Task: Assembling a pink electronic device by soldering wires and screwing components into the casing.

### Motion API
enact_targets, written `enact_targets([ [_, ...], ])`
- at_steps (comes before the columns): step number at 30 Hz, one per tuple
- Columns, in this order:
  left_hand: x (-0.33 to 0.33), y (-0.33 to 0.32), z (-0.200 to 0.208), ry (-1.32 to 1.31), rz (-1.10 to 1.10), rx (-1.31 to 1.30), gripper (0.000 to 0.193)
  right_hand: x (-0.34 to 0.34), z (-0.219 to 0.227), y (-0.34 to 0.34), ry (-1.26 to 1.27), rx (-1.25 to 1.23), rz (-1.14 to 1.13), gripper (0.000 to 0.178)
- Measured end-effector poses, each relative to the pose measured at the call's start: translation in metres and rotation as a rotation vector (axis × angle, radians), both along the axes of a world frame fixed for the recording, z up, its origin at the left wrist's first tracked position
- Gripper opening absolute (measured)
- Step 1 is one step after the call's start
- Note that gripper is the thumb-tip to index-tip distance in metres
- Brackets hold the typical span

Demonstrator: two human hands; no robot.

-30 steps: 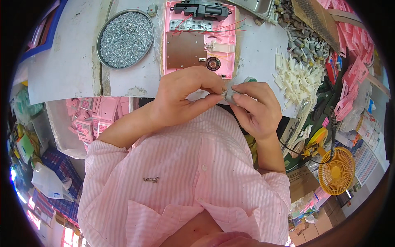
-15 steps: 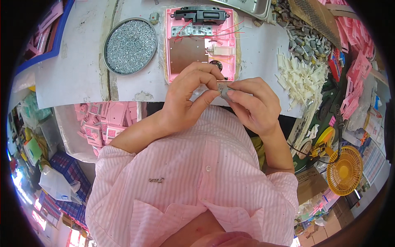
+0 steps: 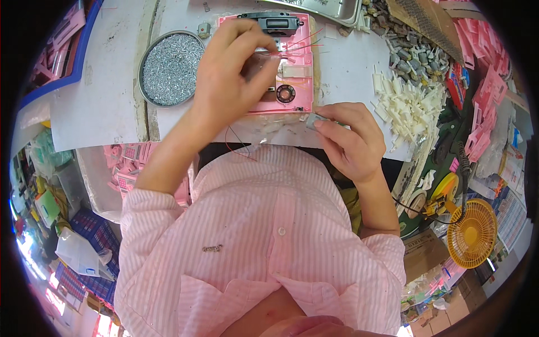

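Observation:
A pink plastic housing [image 3: 307, 84] lies open on the table, with a black part [image 3: 279, 24] across its far end and a round speaker [image 3: 286, 93] near its front. My left hand [image 3: 227, 78] reaches over the housing's left side. Its fingertips close on thin coloured wires [image 3: 300, 47], and the hand hides much of the brown board below. Just off the housing's near right corner, my right hand [image 3: 355, 140] pinches a small grey block-shaped part [image 3: 313, 121] between thumb and fingers. More thin wires [image 3: 238, 147] dangle over the table's front edge, under my left forearm.
A round metal tray [image 3: 170, 70] of small screws stands left. Right are piles of white plastic pieces [image 3: 407, 106] and grey parts [image 3: 418, 62]. A metal tray [image 3: 351, 14] lies far back. A box of pink parts [image 3: 126, 163] sits below the table's left edge.
My left hand has left the small grey part and moved up and left over the housing to the wires. My right hand keeps the part. Wires now hang at the front edge.

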State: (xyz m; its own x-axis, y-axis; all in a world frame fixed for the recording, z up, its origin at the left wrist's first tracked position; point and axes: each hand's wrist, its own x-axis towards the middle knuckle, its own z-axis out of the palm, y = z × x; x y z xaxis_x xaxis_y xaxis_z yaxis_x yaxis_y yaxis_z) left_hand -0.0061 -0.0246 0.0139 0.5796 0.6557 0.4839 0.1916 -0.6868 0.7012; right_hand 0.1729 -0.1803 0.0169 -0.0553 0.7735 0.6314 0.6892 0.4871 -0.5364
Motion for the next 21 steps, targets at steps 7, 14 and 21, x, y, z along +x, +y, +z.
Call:
enact_targets([
  [7,0.016,0.003,0.019,0.014,-0.254,-0.179,0.011,0.004,0.001,-0.010,-0.029,0.043,-0.055,0.029],
  [14,0.014,0.006,0.005,0.161,-0.065,0.031,0.014,0.008,0.003,-0.008,-0.008,0.016,-0.072,0.031],
  [21,0.033,0.016,-0.002,0.404,-0.022,0.395,0.019,0.021,0.002,-0.001,-0.021,0.043,-0.148,0.034],
])
